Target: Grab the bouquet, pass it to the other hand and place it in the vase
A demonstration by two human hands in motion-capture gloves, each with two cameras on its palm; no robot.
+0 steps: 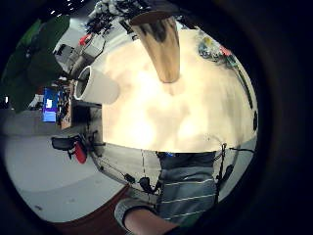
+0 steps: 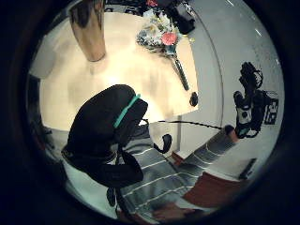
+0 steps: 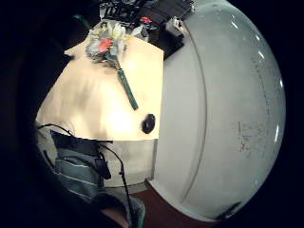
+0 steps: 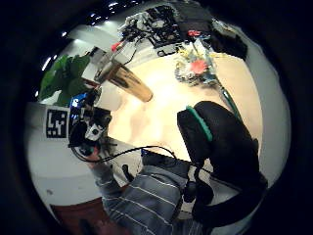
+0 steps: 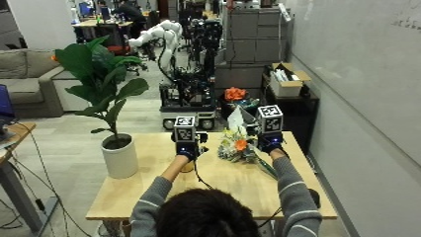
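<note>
This is a robotics lab set inside an open-plan office. Beyond the wooden desk (image 5: 217,185) stands a white robot arm (image 5: 158,34) on a wheeled cart (image 5: 188,111) hung with cables and equipment, with grey cabinets (image 5: 253,47) behind it and a large whiteboard (image 5: 368,64) along the right wall. Farther back are office desks with monitors (image 5: 85,10), a grey sofa (image 5: 23,89) at the left, and a potted plant (image 5: 108,98) in a white pot on the desk.
</note>
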